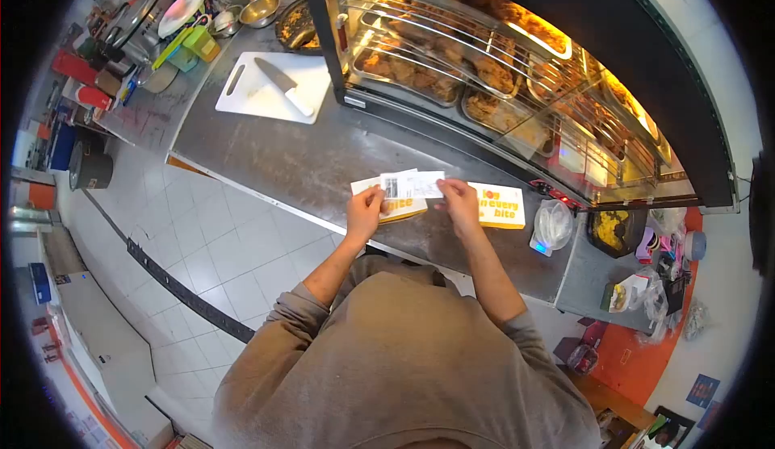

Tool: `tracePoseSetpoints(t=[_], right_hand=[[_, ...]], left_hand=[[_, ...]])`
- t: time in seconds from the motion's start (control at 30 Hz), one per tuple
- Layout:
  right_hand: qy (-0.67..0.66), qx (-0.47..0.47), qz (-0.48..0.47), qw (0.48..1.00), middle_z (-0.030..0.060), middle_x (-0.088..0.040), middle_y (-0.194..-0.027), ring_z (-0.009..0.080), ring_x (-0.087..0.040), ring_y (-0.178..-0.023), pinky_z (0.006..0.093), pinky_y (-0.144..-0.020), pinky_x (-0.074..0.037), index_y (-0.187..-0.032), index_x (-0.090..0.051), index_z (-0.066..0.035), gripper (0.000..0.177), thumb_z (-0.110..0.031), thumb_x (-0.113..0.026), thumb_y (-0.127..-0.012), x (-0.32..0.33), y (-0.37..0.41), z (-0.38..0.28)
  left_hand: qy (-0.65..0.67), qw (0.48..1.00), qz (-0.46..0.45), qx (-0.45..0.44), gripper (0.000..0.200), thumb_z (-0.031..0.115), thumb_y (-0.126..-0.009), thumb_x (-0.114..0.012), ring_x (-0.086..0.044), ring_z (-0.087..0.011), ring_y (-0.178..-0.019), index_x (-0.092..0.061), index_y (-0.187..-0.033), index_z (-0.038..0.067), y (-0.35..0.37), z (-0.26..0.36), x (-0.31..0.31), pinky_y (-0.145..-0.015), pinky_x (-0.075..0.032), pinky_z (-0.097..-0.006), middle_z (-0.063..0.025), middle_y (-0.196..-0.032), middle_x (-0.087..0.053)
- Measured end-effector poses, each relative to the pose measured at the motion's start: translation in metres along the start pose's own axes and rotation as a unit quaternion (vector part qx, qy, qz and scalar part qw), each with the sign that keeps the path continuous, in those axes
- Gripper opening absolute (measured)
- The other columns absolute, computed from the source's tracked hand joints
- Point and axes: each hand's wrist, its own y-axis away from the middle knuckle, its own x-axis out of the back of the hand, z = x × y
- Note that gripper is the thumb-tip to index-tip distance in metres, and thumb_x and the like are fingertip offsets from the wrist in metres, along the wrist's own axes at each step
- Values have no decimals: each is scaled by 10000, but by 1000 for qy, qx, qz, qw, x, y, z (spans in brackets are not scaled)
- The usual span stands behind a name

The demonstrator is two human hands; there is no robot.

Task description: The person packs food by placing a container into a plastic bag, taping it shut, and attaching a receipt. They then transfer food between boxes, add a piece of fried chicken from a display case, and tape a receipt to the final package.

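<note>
**Paper slip held flat across a printed box at the counter's edge**

The person stood at a steel counter point(307, 158) and held a white paper slip point(413, 183) between both hands, just above the near edge of the worktop. The slip's long axis ran left to right across the view, roughly in line with the counter's front edge. Its printed face was turned up and a dark printed block sat near its left end. The print was too small to read.

The left hand point(365, 212) had thumb and fingers pinched together at the slip's left end. Whether they also gripped the box below could not be made out. The right hand point(460, 204) had its fingers curled narrow over the slip's right end, and its knuckles hid the paper's corner.

Under the slip lay a yellow-and-white box point(401, 206), lying the same way, its orange lettering mostly covered by slip and hand. A second box point(502, 206) lay just beside it to the right, lid up, with "every bite" legible.

Beyond the boxes stood a lit glass warmer point(484, 70) holding trays of fried food, with glare blurring the pieces. Farther left along the counter a white cutting board point(242, 94) carried a knife point(282, 84), its blade pointing away to the upper left. A clear bag point(554, 223) sat right of the boxes, its contents unclear. The person's own grey top filled the lower view.
</note>
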Motion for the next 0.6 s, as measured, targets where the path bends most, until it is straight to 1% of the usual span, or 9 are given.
tracePoseSetpoints(t=[0.07, 0.13, 0.2, 0.3, 0.33, 0.4, 0.5, 0.57, 0.6], right_hand=[[208, 150, -3, 967, 141, -698, -910, 249, -698, -790, 325, -669, -533, -916, -687, 40, 195, -147, -676, -861, -11, -39, 48], [324, 152, 39, 933, 155, -691, -873, 271, -688, -774, 354, -690, -525, -883, -695, 37, 198, -154, -696, -833, -27, -51, 66], [528, 168, 100, 826, 170, -668, -873, 316, -637, -804, 403, -774, -503, -940, -702, -3, 279, -223, -743, -773, -37, -50, 75], [530, 264, 216, 776, 135, -658, -944, 253, -607, -883, 373, -811, -485, -1035, -682, -38, 338, -276, -742, -802, -33, -55, 96], [531, 263, 219, 775, 135, -658, -944, 253, -607, -883, 373, -811, -485, -1035, -682, -38, 338, -276, -742, -802, -27, -63, 108], [228, 91, 134, 960, 124, -644, -1051, 185, -582, -993, 330, -853, -459, -1116, -651, -47, 403, -318, -740, -831, -13, -79, 126], [34, 28, 127, 991, 97, -662, -1084, 167, -603, -972, 313, -834, -474, -1176, -642, -14, 473, -378, -689, -878, -10, -80, 124], [123, 36, 125, 984, 102, -680, -1075, 165, -617, -961, 304, -842, -474, -1189, -646, -10, 485, -389, -671, -886, -22, -63, 104], [211, 42, 117, 970, 107, -697, -1065, 162, -631, -950, 295, -849, -475, -1201, -650, -7, 498, -399, -654, -894, -29, -55, 98]], left_hand=[[-150, 989, 12, -17, 274, 222, -927, -574, -703, -227, -713, -682, -854, -19, 3, -22, 15, -604, -543, -348, -147, -735, -689], [-347, 933, 96, 17, 338, 311, -892, -547, -694, -351, -788, -708, -851, 17, 6, -32, 21, -682, -526, -439, -199, -789, -692], [-359, 927, 93, 51, 352, 341, -889, -535, -675, -389, -827, -718, -875, 40, 2, -40, 25, -715, -516, -462, -202, -830, -694], [-332, 932, 110, 98, 363, 369, -887, -537, -662, -416, -860, -726, -893, 59, -7, -47, 33, -754, -505, -478, -202, -869, -698], [-293, 940, 131, 112, 357, 368, -889, -550, -667, -406, -855, -724, -887, 56, -10, -50, 37, -761, -506, -469, -199, -867, -700], [-264, 948, 149, 97, 371, 381, -892, -569, -672, -392, -827, -721, -893, 43, -21, -97, 55, -758, -507, -464, -197, -832, -698], [-193, 964, 158, 87, 359, 323, -918, -626, -665, -256, -831, -689, -966, -27, -28, -109, 51, -802, -495, -365, -179, -841, -689], [-70, 988, 117, -68, 510, 394, -902, -634, -561, -371, -1101, -587, -1189, -26, -44, -154, 33, -906, -432, -440, -256, -1110, -622], [-122, 992, 4, -40, 527, 345, -916, -628, -468, -393, -1214, -511, -1267, -30, -38, -123, 32, -991, -369, -446, -265, -1265, -532]])
